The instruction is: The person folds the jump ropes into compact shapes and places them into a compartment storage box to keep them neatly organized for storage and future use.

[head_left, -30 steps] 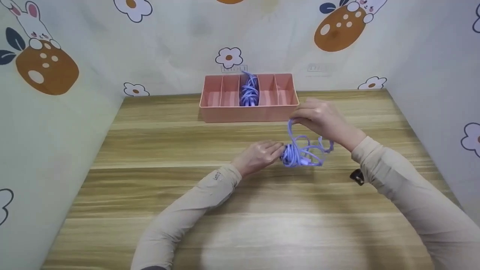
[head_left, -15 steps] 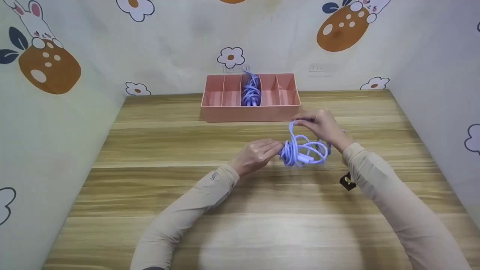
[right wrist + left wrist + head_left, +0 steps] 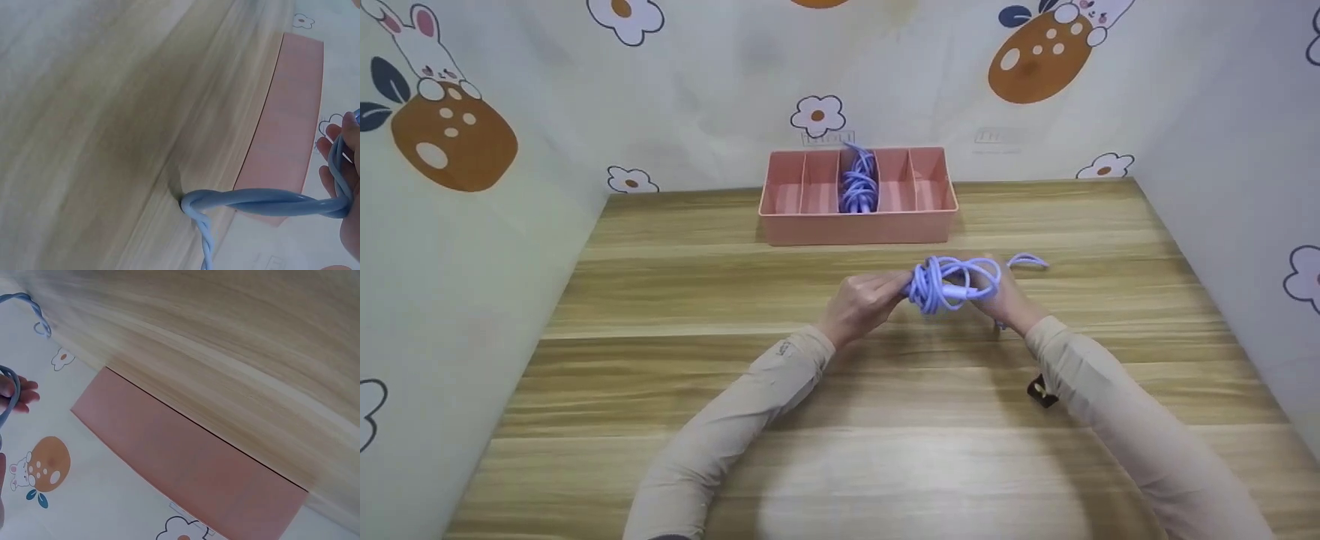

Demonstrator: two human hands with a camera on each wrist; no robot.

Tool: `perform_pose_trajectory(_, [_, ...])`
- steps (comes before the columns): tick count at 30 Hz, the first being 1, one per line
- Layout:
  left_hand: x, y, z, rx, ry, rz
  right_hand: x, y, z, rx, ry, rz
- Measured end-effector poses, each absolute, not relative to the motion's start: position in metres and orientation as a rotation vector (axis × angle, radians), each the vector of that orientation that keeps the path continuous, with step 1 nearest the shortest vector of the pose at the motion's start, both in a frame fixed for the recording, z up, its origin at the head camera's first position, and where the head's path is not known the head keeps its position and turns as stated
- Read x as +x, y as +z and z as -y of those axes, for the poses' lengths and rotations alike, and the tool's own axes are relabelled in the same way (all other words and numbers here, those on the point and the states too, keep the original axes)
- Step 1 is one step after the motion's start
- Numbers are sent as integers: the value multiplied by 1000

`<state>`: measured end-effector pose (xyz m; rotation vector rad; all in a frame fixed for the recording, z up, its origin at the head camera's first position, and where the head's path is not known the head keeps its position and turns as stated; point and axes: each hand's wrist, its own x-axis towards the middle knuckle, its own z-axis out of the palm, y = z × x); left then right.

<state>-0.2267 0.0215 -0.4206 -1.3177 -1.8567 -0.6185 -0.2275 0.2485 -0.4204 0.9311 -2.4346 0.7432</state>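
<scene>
A lavender-blue cable is wound into a loose bundle above the table, with a pale connector among its loops. My left hand pinches the bundle's left end. At the other end, my right hand holds the cable, partly hidden behind the loops. A twisted length of cable runs out of the right hand in the right wrist view, and a loose end sticks out beyond that hand. In the left wrist view, only a sliver of the left hand shows at the left edge.
A pink divided box stands by the back wall, behind the hands. Its middle compartment holds another bundled blue cable. Patterned walls enclose the wooden table at the back and both sides.
My right hand has come down from above the bundle to its right side, behind the loops. Its raised strand has joined the loops, and the bundle has shifted slightly left and away.
</scene>
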Motion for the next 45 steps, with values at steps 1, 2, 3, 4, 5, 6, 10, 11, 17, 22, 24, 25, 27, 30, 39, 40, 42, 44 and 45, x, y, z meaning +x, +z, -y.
perform_pose_trajectory(1, [-228,-421,-21,-1300,-634,1865,-228,-424,-248,927,751,2418])
perform_pose_trajectory(2, [-228,-421,-20,-1282,-646,1873,-228,-426,-247,912,779,2414])
perform_pose_trajectory(3, [-229,-421,-19,-1261,-657,1881,-228,-428,-246,889,807,2412])
perform_pose_trajectory(4, [-230,-421,-18,-1241,-666,1889,-228,-429,-245,868,837,2414])
perform_pose_trajectory(5, [-231,-421,-17,-1222,-676,1897,-227,-430,-244,839,874,2425])
perform_pose_trajectory(6, [-232,-421,-16,-1200,-681,1904,-226,-431,-243,815,907,2445])
perform_pose_trajectory(10, [-235,-420,-14,-1108,-675,1957,-221,-430,-242,717,1098,2518])
perform_pose_trajectory(11, [-236,-419,-13,-1089,-670,1971,-220,-430,-242,697,1142,2538])
perform_pose_trajectory(17, [-237,-417,-12,-1026,-650,2032,-211,-423,-245,605,1275,2610])
perform_pose_trajectory(22, [-239,-418,-11,-979,-660,2061,-204,-417,-248,551,1337,2638])
perform_pose_trajectory(24, [-240,-418,-11,-956,-661,2077,-200,-415,-249,527,1342,2653])
perform_pose_trajectory(25, [-241,-418,-10,-945,-665,2085,-198,-414,-249,517,1333,2662])
perform_pose_trajectory(27, [-242,-419,-9,-912,-672,2105,-194,-413,-251,494,1326,2671])
perform_pose_trajectory(30, [-243,-419,-7,-856,-695,2138,-189,-414,-252,458,1327,2676])
perform_pose_trajectory(39, [-244,-419,-11,-724,-729,2209,-168,-413,-241,439,1398,2691])
perform_pose_trajectory(40, [-244,-419,-11,-711,-735,2218,-165,-412,-239,445,1407,2696])
perform_pose_trajectory(42, [-243,-420,-13,-684,-750,2240,-158,-411,-233,459,1433,2717])
perform_pose_trajectory(44, [-243,-420,-14,-665,-772,2261,-151,-410,-228,476,1447,2737])
perform_pose_trajectory(45, [-243,-421,-15,-654,-781,2272,-148,-410,-226,487,1430,2743])
